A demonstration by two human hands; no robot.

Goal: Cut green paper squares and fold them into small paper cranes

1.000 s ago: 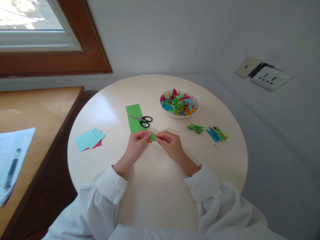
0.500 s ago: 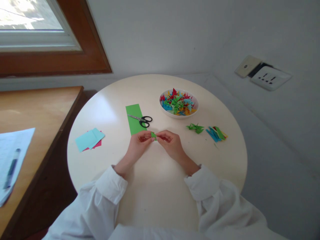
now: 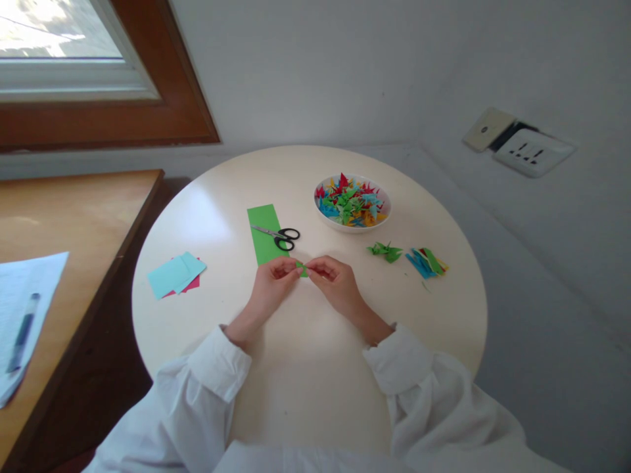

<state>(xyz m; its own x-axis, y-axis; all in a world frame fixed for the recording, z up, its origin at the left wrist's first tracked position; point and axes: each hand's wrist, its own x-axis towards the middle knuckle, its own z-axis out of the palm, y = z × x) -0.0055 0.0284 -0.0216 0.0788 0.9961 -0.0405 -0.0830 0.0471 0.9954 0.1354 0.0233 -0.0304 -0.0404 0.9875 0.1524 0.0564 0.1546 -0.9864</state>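
Note:
Between my fingertips is a small folded piece of green paper (image 3: 302,270), mostly covered by the fingers. My left hand (image 3: 272,281) pinches its left side, and my right hand (image 3: 335,281) pinches its right side. Just beyond my left hand lies a green paper strip (image 3: 266,217), with black-handled scissors (image 3: 282,236) across it, blades pointing left. Folded green paper cranes (image 3: 385,251) rest on the table to the right of my right hand. Farther back, a white bowl (image 3: 352,229) is full of folded paper cranes in red, green, blue and yellow.
Light blue paper squares (image 3: 172,276) overlap red paper at the left of the round white table (image 3: 315,394). Narrow coloured paper strips (image 3: 428,263) are piled at the right. A wooden desk (image 3: 98,217) at the left bears papers and a pen (image 3: 23,332). Walls border the table's back and right.
The green paper has turned slightly between my fingertips, showing a different edge. Both hands stay in nearly the same place, still pinching it.

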